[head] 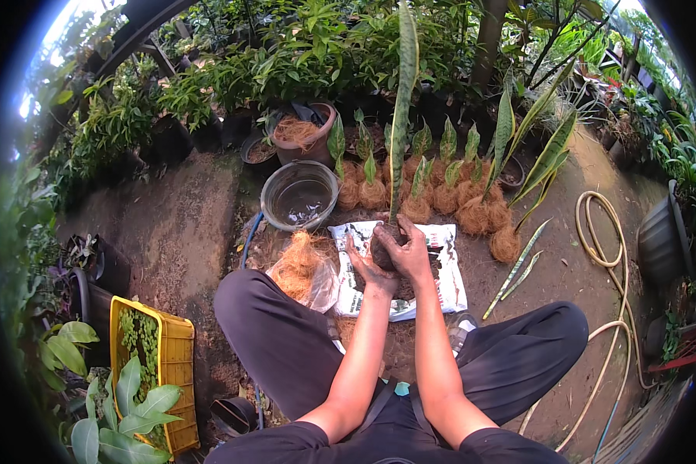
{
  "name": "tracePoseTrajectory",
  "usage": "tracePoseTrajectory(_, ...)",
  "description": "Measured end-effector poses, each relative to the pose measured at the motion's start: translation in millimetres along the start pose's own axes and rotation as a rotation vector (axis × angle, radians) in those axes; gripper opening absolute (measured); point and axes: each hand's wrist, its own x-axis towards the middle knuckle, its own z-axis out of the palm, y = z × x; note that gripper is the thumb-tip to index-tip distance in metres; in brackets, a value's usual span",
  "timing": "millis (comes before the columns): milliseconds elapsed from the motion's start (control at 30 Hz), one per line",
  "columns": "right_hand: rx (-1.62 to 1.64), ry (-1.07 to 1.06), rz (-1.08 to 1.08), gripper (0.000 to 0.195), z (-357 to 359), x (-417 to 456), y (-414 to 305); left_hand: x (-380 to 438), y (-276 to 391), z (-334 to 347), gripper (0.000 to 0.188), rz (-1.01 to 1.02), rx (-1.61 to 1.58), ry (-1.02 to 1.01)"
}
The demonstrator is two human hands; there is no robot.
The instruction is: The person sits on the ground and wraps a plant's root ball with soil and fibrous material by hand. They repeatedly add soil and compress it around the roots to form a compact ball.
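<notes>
Both my hands cup a dark ball of soil [383, 249] around the base of a tall snake plant leaf [404, 98], which stands upright. My left hand [371, 268] supports the ball from the left and below; my right hand [406, 246] wraps its right and upper side. Beneath them lies a white plastic sack [453, 290] with dark soil on it. To its left, orange coconut fibre [297, 269] sits in a clear plastic bag [326, 284]. Beyond the sack stand several fibre-wrapped root balls [373, 194] with small leafy plants, and larger snake plants [548, 165] at their right.
A bucket of water [299, 197] stands behind the fibre. A clay-coloured pot [316, 145] holds more fibre. Cut leaves [516, 269] and a coiled hose [619, 261] lie at right. A yellow crate [177, 371] with small green plants is at lower left.
</notes>
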Motion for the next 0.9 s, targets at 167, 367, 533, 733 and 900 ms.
tracePoseTrajectory(167,0.131,-0.163,-0.162,0.044,-9,9,-10,2,10,0,0.079,-0.173,0.139,-0.101)
tracePoseTrajectory(367,0.121,-0.162,0.114,0.04,15,-1,8,1,16,-8,0.073,-0.145,0.152,-0.041)
tracePoseTrajectory(533,-0.046,-0.012,0.087,0.043,14,-2,-4,-2,4,-1,0.075,-0.006,-0.005,0.032)
tracePoseTrajectory(733,0.073,-0.053,0.002,0.041,-4,3,-22,-6,3,1,0.081,0.012,-0.038,-0.187)
tracePoseTrajectory(900,0.208,-0.195,0.058,0.046,-10,11,-1,2,6,-9,0.08,-0.162,0.056,-0.205)
